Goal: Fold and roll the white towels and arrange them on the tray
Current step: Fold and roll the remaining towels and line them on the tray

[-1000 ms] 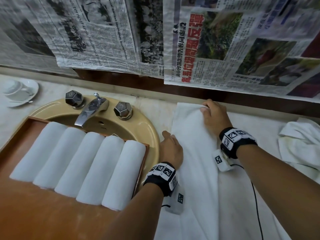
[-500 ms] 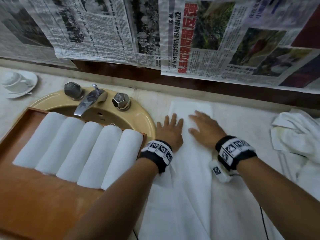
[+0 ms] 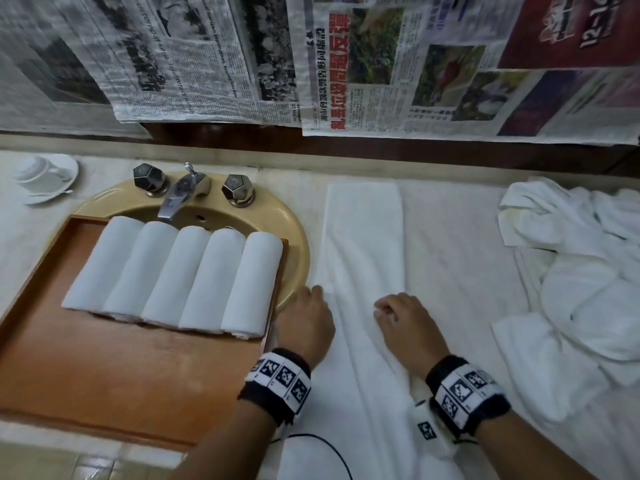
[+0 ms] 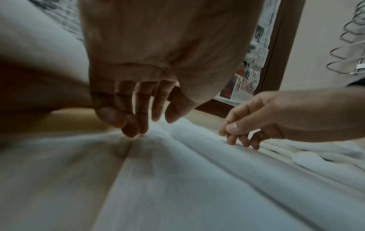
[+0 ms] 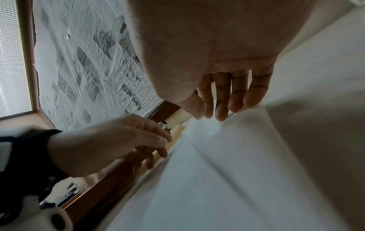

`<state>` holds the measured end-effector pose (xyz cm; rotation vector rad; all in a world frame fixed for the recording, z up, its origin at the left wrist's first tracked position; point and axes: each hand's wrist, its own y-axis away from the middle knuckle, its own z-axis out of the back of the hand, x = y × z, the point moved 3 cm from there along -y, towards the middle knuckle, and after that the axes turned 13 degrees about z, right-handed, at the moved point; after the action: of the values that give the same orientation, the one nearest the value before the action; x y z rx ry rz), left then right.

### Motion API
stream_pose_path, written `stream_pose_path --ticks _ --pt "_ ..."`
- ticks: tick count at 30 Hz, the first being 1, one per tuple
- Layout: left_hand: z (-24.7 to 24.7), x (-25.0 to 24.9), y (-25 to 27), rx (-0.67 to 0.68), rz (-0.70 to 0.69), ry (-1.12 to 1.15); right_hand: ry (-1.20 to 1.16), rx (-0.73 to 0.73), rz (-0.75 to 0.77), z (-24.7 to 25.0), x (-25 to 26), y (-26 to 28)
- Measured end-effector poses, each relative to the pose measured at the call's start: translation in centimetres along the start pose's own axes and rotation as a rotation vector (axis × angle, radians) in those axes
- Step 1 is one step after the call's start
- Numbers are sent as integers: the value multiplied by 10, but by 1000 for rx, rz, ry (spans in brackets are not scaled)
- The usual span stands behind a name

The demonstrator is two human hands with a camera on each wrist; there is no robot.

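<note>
A long white towel (image 3: 363, 244), folded into a narrow strip, lies flat on the counter and runs from the wall toward me. Both hands rest on its near half. My left hand (image 3: 306, 320) touches the strip's left edge beside the tray, fingers pointing down onto the cloth (image 4: 134, 128). My right hand (image 3: 401, 320) sits on the right side with loosely bent fingers, their tips on the cloth (image 5: 221, 109). Neither hand visibly grips cloth. Several rolled white towels (image 3: 173, 275) lie side by side on the wooden tray (image 3: 104, 368).
The tray sits over a tan sink (image 3: 294, 237) with a chrome faucet (image 3: 180, 195). A heap of loose white towels (image 3: 581, 289) lies at the right. A cup on a saucer (image 3: 45, 174) stands far left. Newspaper (image 3: 381, 64) covers the wall behind.
Both hands have slid along the towel strip from its far end by the wall back toward me. The strip now lies smoother and flatter.
</note>
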<state>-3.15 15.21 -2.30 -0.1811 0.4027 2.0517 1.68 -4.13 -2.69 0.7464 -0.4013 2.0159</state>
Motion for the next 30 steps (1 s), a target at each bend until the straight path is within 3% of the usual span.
stream_pose_path --ticks 6,9,10,13,18,21,25,27,30 --pt "-20 2 15 93 264 -26 -39 61 -38 -22 23 25" --pt "-9 -3 9 63 320 17 -44 110 -105 -26 29 25" --pt "-8 -4 7 111 345 26 -49 111 -123 -26 30 25" --pt "-9 -2 3 139 325 15 -24 142 -167 -23 33 23" --pt "-7 14 3 119 258 444 -141 101 -178 -19 42 19" --pt "-3 23 -3 217 236 604 -243 63 -117 -17 62 13" --pt "6 22 -14 380 368 812 -311 78 -46 -30 82 2" --pt "10 20 -14 374 415 865 -302 131 2 -40 89 -2" --pt "9 16 -11 354 369 756 -238 175 75 -49 85 -6"
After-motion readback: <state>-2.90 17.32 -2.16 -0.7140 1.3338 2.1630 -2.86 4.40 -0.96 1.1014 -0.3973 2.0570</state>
